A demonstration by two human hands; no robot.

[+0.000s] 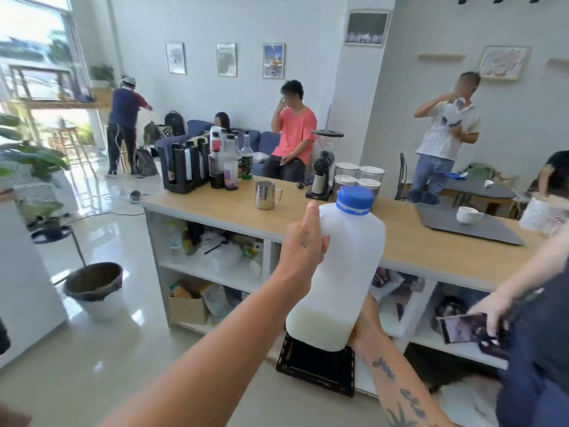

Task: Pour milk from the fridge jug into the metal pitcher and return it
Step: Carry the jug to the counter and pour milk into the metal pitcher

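I hold a translucent plastic milk jug (345, 272) with a blue cap upright in front of me, short of the counter. A little milk fills its bottom. My left hand (303, 245) grips the jug's upper left side near the handle. My right hand (365, 322) supports the jug's base from behind on the right, mostly hidden. The metal pitcher (266, 195) stands upright on the wooden counter (431, 251), beyond and to the left of the jug, handle to the right.
Syrup bottles (229, 161) and a black cup rack stand at the counter's far left, a coffee grinder (323, 167) and jars behind the jug. A white cup sits on a grey mat (492, 229). A person with a phone stands at right. A bin (94, 286) sits on the floor left.
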